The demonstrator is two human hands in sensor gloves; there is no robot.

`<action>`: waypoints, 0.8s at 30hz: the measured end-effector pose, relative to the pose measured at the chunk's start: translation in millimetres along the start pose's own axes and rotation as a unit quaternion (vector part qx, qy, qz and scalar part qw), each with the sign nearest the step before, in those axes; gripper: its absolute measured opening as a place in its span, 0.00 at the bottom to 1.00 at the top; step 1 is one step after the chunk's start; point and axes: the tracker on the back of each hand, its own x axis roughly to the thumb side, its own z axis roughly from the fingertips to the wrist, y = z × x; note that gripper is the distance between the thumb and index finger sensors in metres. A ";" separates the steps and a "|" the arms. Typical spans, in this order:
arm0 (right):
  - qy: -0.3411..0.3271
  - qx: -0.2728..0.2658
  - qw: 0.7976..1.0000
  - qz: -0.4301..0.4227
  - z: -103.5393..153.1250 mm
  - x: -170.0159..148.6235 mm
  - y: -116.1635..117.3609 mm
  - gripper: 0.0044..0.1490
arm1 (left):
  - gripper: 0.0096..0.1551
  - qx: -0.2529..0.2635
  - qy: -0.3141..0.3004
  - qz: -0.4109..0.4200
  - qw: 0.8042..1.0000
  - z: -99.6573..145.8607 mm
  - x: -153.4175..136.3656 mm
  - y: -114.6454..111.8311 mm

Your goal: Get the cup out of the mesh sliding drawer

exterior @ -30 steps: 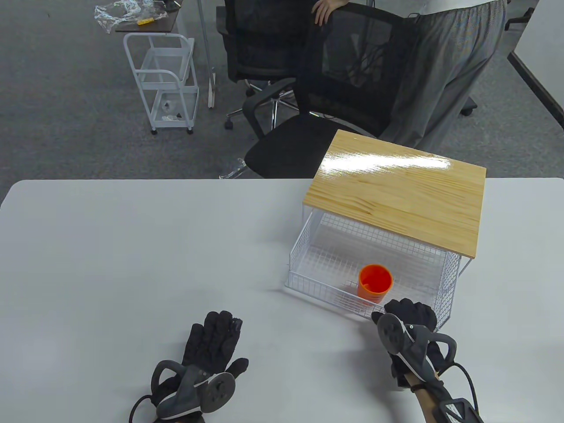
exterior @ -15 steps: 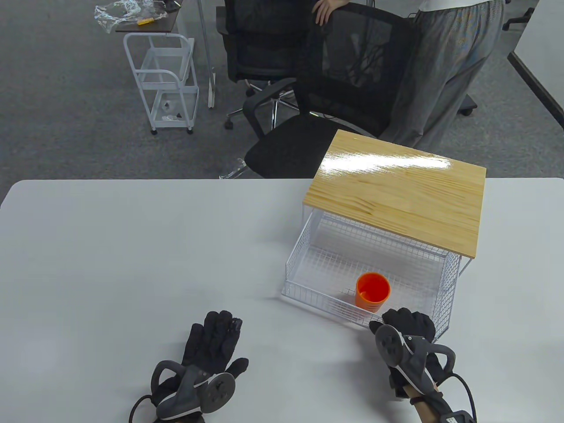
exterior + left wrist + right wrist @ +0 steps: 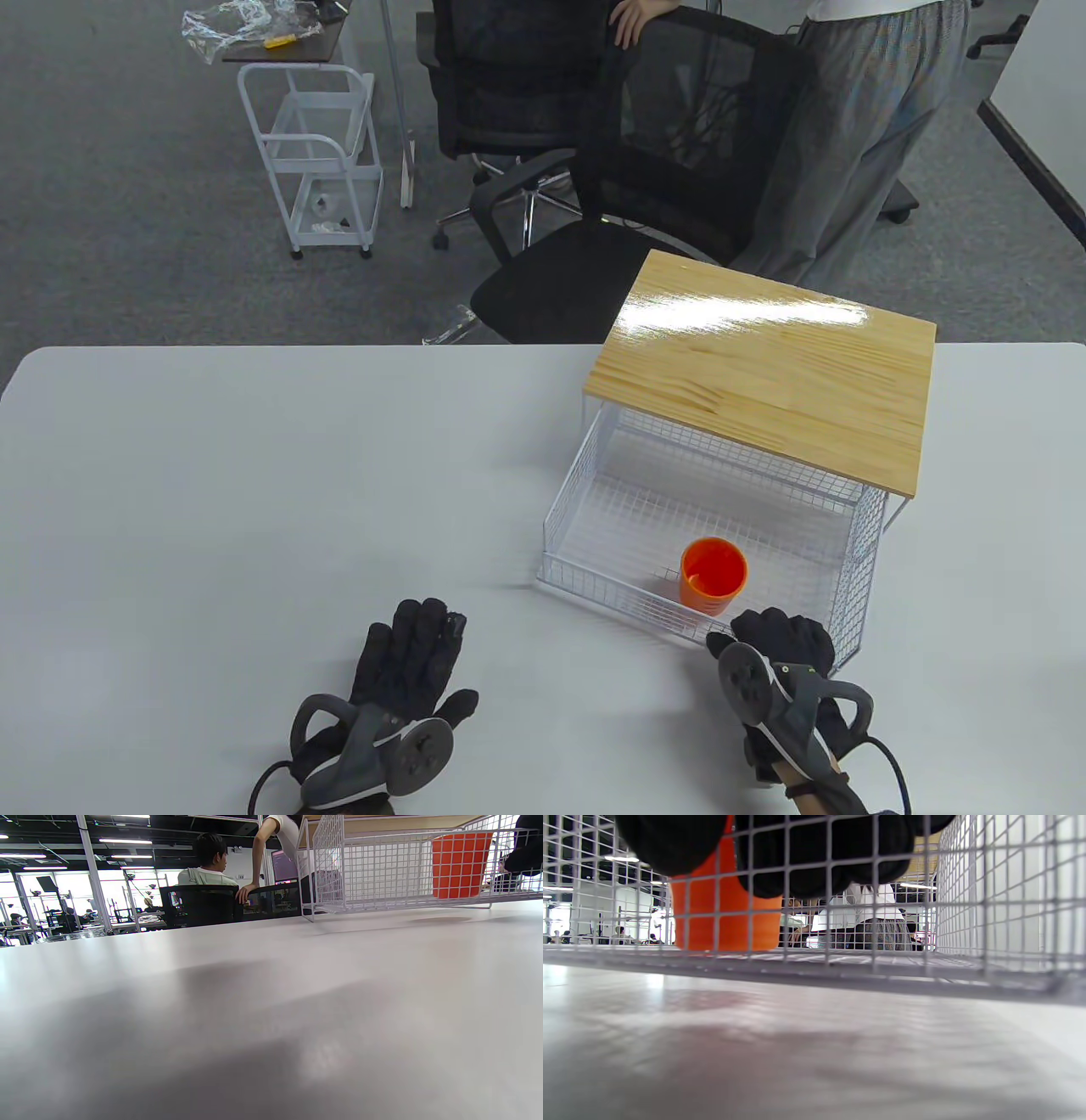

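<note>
Table view, drawer: mesh sliding drawer (image 3: 594,543) drawn well out from under the wooden top (image 3: 764,382), resting over the white tabletop (image 3: 254,475).
Table view, cup: orange cup (image 3: 713,576) upright inside the drawer, near its front wall, just beyond the right hand.
Table view, right hand (image 3: 780,658): fingers curled over the drawer's front rim, clamped on the wire.
Table view, left hand (image 3: 407,671): flat on the tabletop, fingers extended and close together, holding nothing, well apart from the drawer.
Left wrist view: low across the tabletop; cup (image 3: 461,863) seen through the side mesh (image 3: 373,861); left fingers out of sight here.
Right wrist view: dark fingers (image 3: 806,853) hooked through the front mesh (image 3: 967,925), cup (image 3: 725,916) just behind them, not touched as far as can be told.
Progress: drawer judged open enough for a reach from above; cup not yet gripped or lifted; release of the rim, grasp and lift-out still left.
Writing: no brand, label or legible text on cup, drawer or gloves.
</note>
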 end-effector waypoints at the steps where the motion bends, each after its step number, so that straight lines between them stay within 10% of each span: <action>1: 0.001 0.001 1.000 0.000 0.1 0.0 0.1 0.24 | 0.47 0.001 0.000 0.000 1.000 0.2 -0.1 0.3; 24: 0.006 0.007 1.000 0.015 2.1 2.4 -0.7 0.30 | 0.47 -0.001 0.004 -0.003 1.000 0.2 -0.7 0.1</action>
